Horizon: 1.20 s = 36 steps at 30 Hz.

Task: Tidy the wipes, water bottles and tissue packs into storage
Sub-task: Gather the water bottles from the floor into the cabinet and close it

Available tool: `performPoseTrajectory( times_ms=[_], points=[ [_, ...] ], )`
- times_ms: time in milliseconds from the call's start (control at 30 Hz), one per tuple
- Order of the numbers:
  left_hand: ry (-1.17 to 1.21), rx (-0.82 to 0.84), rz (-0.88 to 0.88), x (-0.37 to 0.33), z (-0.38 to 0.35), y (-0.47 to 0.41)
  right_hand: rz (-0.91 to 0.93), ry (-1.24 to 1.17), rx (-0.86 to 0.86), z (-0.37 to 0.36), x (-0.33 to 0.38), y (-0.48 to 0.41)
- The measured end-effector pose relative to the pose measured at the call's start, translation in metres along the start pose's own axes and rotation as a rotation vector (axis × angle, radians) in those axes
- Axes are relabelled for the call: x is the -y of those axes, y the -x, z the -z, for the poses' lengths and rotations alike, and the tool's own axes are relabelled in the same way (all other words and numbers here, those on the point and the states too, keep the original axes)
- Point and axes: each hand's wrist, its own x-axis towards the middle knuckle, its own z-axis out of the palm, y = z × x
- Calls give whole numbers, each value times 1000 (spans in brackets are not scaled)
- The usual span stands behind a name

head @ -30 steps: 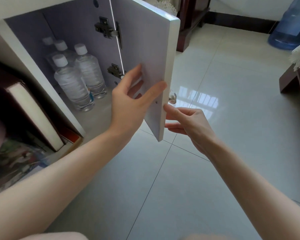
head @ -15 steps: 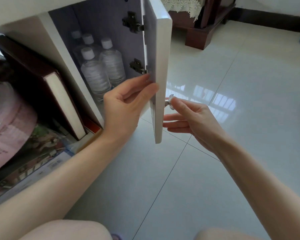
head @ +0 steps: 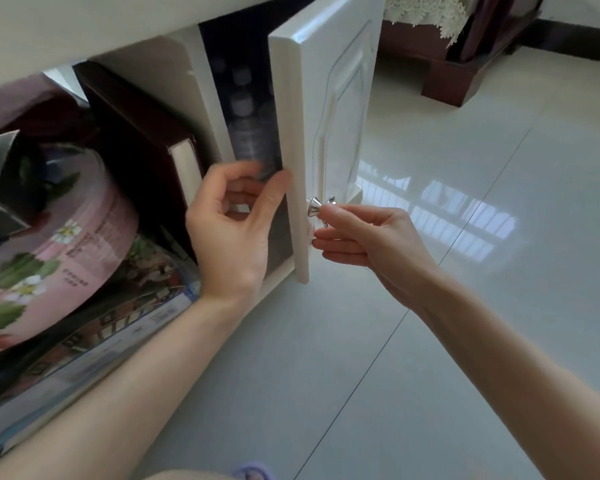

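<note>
Several clear water bottles (head: 253, 140) with white caps stand inside a white cabinet, seen dimly through the narrow gap left by its door (head: 336, 98). The door stands only slightly ajar. My right hand (head: 371, 240) pinches the silver knob (head: 315, 206) on the door's front. My left hand (head: 232, 230) is at the gap, fingers loosely curled and holding nothing, with the thumb by the door's inner edge. A pink flowered pack (head: 66, 244) lies in the open shelf to the left.
A dark hardcover book (head: 136, 133) leans against the divider beside the pink pack, and magazines (head: 118, 327) lie under it. Dark wooden furniture (head: 465, 64) with a lace cloth (head: 423, 12) stands at the back right. Glossy floor tiles (head: 465, 306) spread to the right.
The door has swung from wide open to nearly closed. My right hand has taken the knob. My left hand has come off the door's inner face and curled at the gap.
</note>
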Motion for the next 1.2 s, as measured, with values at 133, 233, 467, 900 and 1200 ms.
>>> performPoseTrajectory(
  times_ms=[133, 233, 467, 900, 1200],
  points=[
    [16, -22, 39, 4, 3, -4, -23, 1, 7, -3, 1, -7],
    [14, -44, 63, 6, 4, -7, -37, 3, 10, -13, 3, -15],
    [-40, -121, 125, 9, 9, -28, -50, 27, -13, -40, 7, -38],
    [-111, -148, 112, 10, 16, -38, -33, 46, -16, -48, 5, -52],
    [-102, -150, 111, 11, 16, -39, -29, 66, -25, -49, 5, -55]
  ],
)
